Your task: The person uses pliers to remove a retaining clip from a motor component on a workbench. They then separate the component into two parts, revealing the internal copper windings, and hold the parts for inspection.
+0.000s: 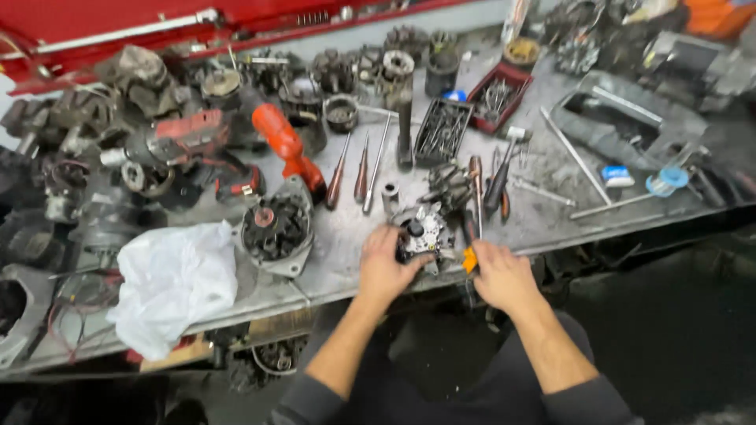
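A small metal alternator housing point(423, 233) with a dark centre sits at the front edge of the grey workbench point(346, 236). My left hand point(383, 265) grips its left side. My right hand point(499, 275) is closed just to its right, around a tool with an orange handle point(470, 259) whose tip points toward the part. The tool's working end is hidden by my fingers and the part.
Another opened alternator point(273, 230) and a crumpled white bag point(175, 282) lie to the left. Screwdrivers point(361, 171), a red power tool point(288, 148), bit trays point(443, 128), long rods point(575, 156) and many dark engine parts crowd the bench behind.
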